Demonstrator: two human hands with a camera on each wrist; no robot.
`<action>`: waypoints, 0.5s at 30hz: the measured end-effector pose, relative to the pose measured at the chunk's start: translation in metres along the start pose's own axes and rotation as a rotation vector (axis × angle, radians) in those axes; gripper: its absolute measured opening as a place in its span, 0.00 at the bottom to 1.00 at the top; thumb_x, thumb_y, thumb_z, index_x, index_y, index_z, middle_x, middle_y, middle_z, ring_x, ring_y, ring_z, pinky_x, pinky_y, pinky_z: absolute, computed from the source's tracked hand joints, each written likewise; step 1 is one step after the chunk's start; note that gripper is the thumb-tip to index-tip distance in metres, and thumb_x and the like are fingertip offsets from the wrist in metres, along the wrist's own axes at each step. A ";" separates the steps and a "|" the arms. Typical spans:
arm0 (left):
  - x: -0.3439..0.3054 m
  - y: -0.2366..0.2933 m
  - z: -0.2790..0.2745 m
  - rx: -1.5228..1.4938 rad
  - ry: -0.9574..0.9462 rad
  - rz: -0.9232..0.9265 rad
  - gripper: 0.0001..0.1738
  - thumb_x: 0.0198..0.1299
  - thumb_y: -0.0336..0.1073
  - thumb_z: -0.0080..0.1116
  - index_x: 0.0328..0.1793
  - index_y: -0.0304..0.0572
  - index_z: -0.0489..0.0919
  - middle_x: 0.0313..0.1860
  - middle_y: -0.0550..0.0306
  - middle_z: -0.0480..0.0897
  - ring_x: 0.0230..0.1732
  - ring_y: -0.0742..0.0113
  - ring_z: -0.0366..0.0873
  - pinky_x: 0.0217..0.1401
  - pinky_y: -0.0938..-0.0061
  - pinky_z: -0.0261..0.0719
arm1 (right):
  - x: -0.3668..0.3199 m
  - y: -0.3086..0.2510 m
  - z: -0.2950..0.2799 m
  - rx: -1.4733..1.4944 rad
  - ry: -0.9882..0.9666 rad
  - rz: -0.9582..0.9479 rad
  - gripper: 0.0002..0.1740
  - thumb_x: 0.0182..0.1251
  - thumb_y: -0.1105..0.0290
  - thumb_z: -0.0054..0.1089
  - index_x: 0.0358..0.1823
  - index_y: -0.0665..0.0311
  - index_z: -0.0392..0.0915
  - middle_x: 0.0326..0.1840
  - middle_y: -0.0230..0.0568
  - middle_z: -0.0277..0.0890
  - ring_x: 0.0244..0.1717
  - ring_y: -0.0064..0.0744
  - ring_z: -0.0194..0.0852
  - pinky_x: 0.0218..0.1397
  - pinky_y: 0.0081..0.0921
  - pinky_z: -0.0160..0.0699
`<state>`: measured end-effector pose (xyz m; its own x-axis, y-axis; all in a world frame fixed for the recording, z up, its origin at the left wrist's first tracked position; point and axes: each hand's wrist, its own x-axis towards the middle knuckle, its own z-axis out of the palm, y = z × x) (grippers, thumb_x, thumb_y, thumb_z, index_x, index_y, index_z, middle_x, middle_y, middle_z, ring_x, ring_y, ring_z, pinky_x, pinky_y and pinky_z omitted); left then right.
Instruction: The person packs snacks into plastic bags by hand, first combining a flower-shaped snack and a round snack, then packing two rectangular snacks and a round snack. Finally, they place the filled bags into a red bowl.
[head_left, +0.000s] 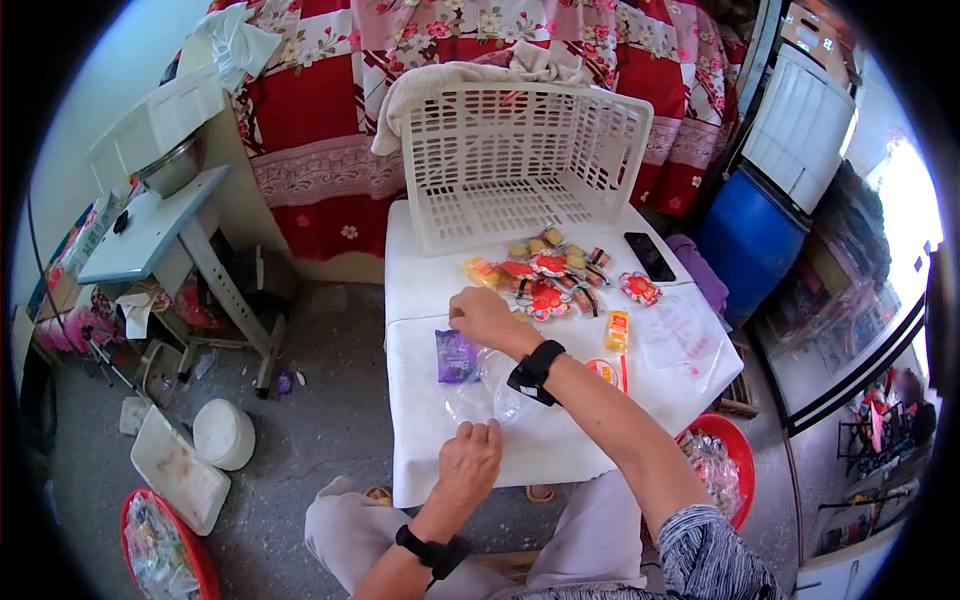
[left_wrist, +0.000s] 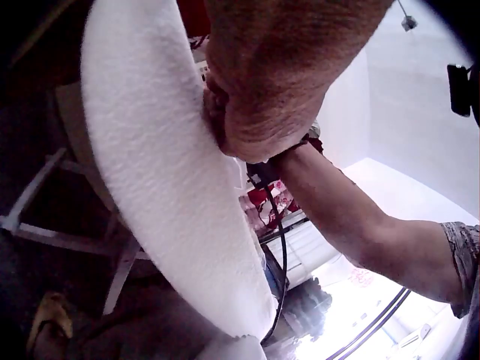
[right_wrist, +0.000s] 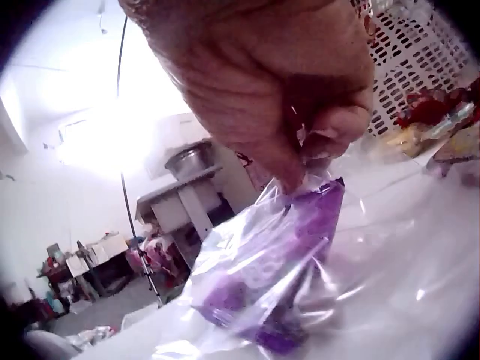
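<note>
A clear plastic bag (head_left: 470, 404) lies on the white table between my hands. My right hand (right_wrist: 262, 82) pinches the bag's far edge, close to the top of a purple packet (right_wrist: 311, 221). Clear film overlaps this packet in the right wrist view; in the head view the packet (head_left: 457, 357) lies just below that hand. At the near end of the bag, my left hand (head_left: 471, 458) has its fingers curled on the edge. In the left wrist view the left hand (left_wrist: 262, 90) hides its own fingertips.
Beyond my right hand are red flower-shaped packets (head_left: 548, 300) and small wrapped snacks (head_left: 585, 300). A yellow packet (head_left: 617, 330) and a phone (head_left: 650, 257) lie to the right. The white crate (head_left: 430, 215) stands on its side at the back. Red tubs (head_left: 745, 470) flank the table on the floor.
</note>
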<state>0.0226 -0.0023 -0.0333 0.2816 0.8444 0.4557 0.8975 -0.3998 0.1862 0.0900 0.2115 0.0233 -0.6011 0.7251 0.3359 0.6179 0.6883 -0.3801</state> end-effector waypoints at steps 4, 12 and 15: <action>0.001 0.000 -0.003 0.020 0.025 0.032 0.20 0.49 0.31 0.55 0.50 0.31 0.77 0.30 0.56 0.75 0.34 0.62 0.75 0.29 0.72 0.77 | -0.009 -0.006 -0.037 0.173 0.058 0.030 0.07 0.50 0.69 0.60 0.26 0.66 0.82 0.27 0.50 0.80 0.30 0.47 0.79 0.36 0.39 0.76; 0.022 -0.006 -0.004 0.073 0.337 0.170 0.22 0.48 0.28 0.57 0.53 0.35 0.78 0.28 0.58 0.70 0.31 0.65 0.70 0.26 0.74 0.70 | -0.035 -0.036 -0.125 0.516 0.211 0.154 0.09 0.57 0.72 0.59 0.32 0.74 0.80 0.21 0.35 0.76 0.23 0.19 0.69 0.29 0.22 0.69; 0.033 -0.005 -0.007 0.035 0.424 0.166 0.22 0.47 0.23 0.59 0.53 0.39 0.79 0.26 0.60 0.67 0.28 0.66 0.67 0.25 0.74 0.68 | -0.035 -0.027 -0.135 0.472 0.271 0.103 0.06 0.59 0.75 0.57 0.31 0.72 0.78 0.22 0.30 0.76 0.24 0.15 0.70 0.27 0.18 0.70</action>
<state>0.0251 0.0251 -0.0128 0.2647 0.5465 0.7945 0.8650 -0.4988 0.0549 0.1625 0.1707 0.1380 -0.3595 0.8105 0.4625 0.3350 0.5746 -0.7467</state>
